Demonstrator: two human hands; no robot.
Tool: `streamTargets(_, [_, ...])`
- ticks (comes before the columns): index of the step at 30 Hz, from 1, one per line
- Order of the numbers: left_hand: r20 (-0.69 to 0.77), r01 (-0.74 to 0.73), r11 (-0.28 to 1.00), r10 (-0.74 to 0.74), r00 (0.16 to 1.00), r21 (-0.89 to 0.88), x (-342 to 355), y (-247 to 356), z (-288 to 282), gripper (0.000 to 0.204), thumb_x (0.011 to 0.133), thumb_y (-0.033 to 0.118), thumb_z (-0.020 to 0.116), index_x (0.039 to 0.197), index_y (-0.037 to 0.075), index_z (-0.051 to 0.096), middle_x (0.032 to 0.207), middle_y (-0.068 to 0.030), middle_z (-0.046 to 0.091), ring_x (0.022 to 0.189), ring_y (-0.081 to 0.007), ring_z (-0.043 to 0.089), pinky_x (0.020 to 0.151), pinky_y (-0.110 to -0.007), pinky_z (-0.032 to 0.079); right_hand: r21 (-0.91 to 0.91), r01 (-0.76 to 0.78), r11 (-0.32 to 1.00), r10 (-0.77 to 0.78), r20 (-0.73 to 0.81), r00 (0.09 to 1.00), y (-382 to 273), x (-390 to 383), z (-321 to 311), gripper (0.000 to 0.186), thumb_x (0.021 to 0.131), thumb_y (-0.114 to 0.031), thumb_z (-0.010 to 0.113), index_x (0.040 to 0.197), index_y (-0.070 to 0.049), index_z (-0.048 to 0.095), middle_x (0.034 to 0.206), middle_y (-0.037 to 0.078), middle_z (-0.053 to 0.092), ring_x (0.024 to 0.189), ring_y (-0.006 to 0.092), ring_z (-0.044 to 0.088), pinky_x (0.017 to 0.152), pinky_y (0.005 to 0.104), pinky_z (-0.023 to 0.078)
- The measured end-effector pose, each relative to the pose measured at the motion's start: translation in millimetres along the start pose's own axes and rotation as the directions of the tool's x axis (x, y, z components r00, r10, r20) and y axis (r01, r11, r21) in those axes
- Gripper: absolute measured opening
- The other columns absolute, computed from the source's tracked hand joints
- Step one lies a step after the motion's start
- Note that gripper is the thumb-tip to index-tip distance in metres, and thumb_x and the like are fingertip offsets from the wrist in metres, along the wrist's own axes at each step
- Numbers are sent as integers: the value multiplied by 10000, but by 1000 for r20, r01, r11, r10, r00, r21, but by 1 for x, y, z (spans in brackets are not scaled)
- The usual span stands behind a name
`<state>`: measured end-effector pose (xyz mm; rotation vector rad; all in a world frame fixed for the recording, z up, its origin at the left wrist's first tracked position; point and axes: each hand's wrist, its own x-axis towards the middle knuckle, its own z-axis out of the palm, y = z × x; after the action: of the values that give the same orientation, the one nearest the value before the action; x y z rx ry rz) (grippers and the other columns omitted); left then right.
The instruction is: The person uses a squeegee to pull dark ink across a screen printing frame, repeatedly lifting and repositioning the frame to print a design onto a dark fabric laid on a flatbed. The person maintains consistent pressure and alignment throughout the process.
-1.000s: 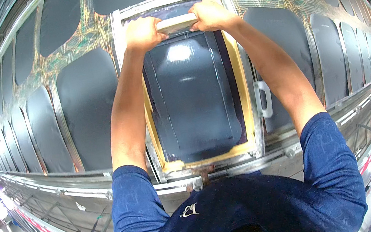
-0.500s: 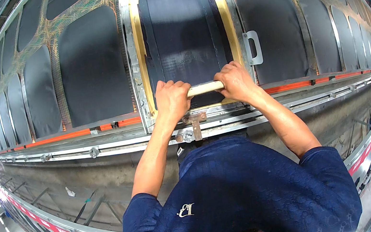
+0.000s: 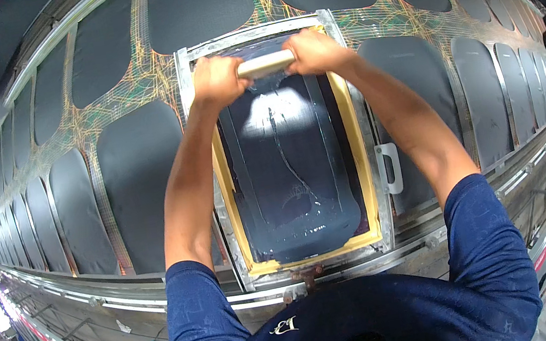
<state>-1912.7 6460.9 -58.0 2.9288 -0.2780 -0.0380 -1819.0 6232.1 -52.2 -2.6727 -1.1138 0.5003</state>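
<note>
My left hand (image 3: 219,81) and my right hand (image 3: 317,51) are both closed round the ends of a pale squeegee (image 3: 266,64). It lies across the far end of a screen-printing frame (image 3: 251,33), with both arms stretched out. Yellow tape (image 3: 240,240) lines the inside of the metal frame. Within it the dark mesh (image 3: 290,189) looks wet, with a bright reflection just on my side of the squeegee and a thin streak running toward me. Some glossy residue lies at the near end. The squeegee's lower edge is mostly hidden.
A white handle (image 3: 392,168) sticks out from the frame's right side. Rows of dark panels (image 3: 146,183) with coloured line patterns between them cover the long table on both sides. A metal rail (image 3: 123,307) runs along its near edge, with a rusty bracket (image 3: 308,279) by the frame.
Both hands have pushed the squeegee from the near end of the frame to the far end. My body leans further over the table, and the near part of the mesh is now uncovered.
</note>
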Motion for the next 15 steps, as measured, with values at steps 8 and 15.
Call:
streamTargets(8, [-3, 82, 997, -82, 997, -2, 64, -31, 18, 473, 735, 420, 860, 1111, 144, 776, 888, -131, 770, 875, -294, 755, 854, -419, 577, 97, 4, 995, 0, -33, 999, 41, 66, -3, 382, 736, -239, 867, 1031, -20, 763, 920, 211, 755, 914, 348, 744, 867, 418, 566])
streamTargets(15, [-24, 12, 1000, -12, 1000, 6, 22, -11, 26, 475, 718, 432, 864, 1090, 149, 777, 919, -129, 766, 878, -311, 745, 822, -433, 572, 53, 7, 999, -3, -76, 997, 24, 20, 26, 398, 755, -236, 847, 1089, -44, 751, 937, 197, 756, 914, 360, 735, 866, 434, 563])
